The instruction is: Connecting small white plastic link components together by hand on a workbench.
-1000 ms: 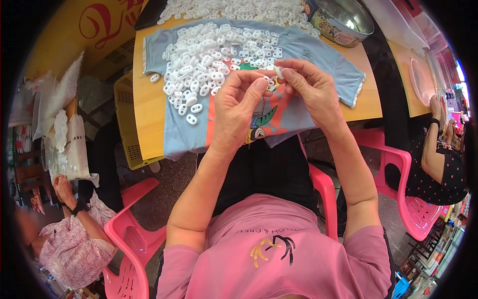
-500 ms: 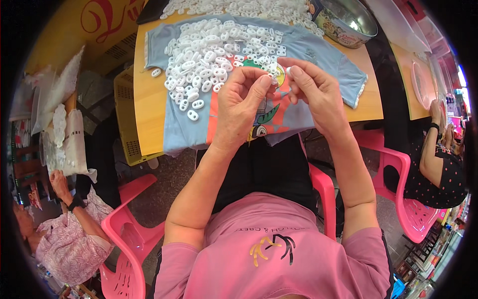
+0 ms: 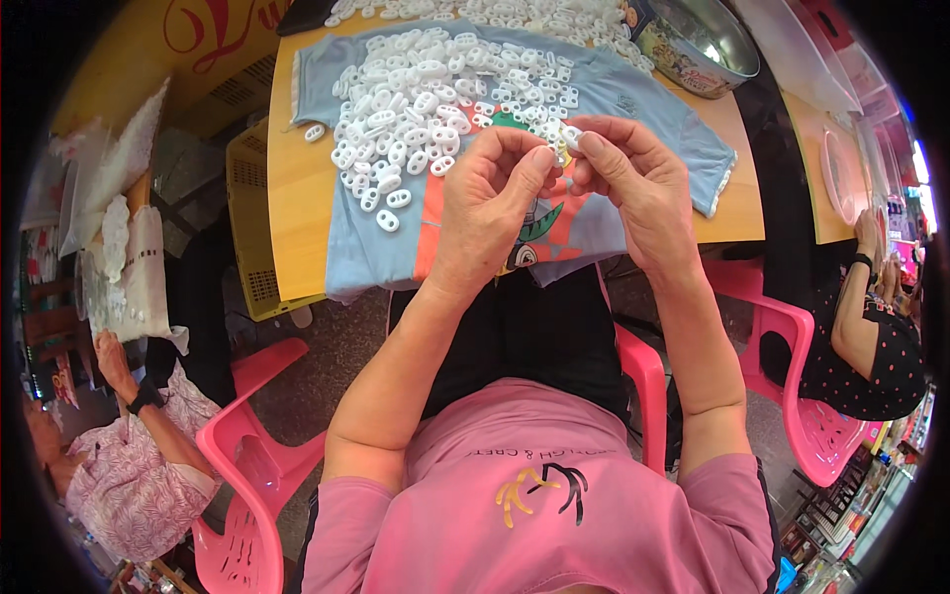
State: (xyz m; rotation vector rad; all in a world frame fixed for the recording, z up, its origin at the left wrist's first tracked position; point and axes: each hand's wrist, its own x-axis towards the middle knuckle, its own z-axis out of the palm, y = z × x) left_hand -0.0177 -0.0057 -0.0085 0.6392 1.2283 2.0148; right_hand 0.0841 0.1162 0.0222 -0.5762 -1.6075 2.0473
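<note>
My right hand (image 3: 638,188) pinches a white two-hole oval plastic piece (image 3: 571,138) between thumb and forefinger. Close beside it, my left hand (image 3: 495,193) is closed in a pinch, thumb against forefinger, at a small white plastic piece mostly hidden by the fingertips. Both hands are over a blue T-shirt (image 3: 371,252) with an orange and green print, spread on the table. Just beyond my left hand lies a heap of white oval two-hole pieces (image 3: 401,109). Smaller, squarer white two-hole pieces (image 3: 539,96) lie to its right, beyond my fingertips.
The wooden table (image 3: 297,238) holds another white heap (image 3: 515,12) at its far edge and a round metal tin (image 3: 698,45) at far right. A yellow crate (image 3: 255,218) stands left. Pink chairs (image 3: 272,445) flank me. One person (image 3: 139,465) works at left, another (image 3: 876,346) at right.
My hands have drawn closer together, and the right hand's white oval piece has moved slightly left, towards my left fingertips. The view has shifted slightly; the heaps look unchanged.
</note>
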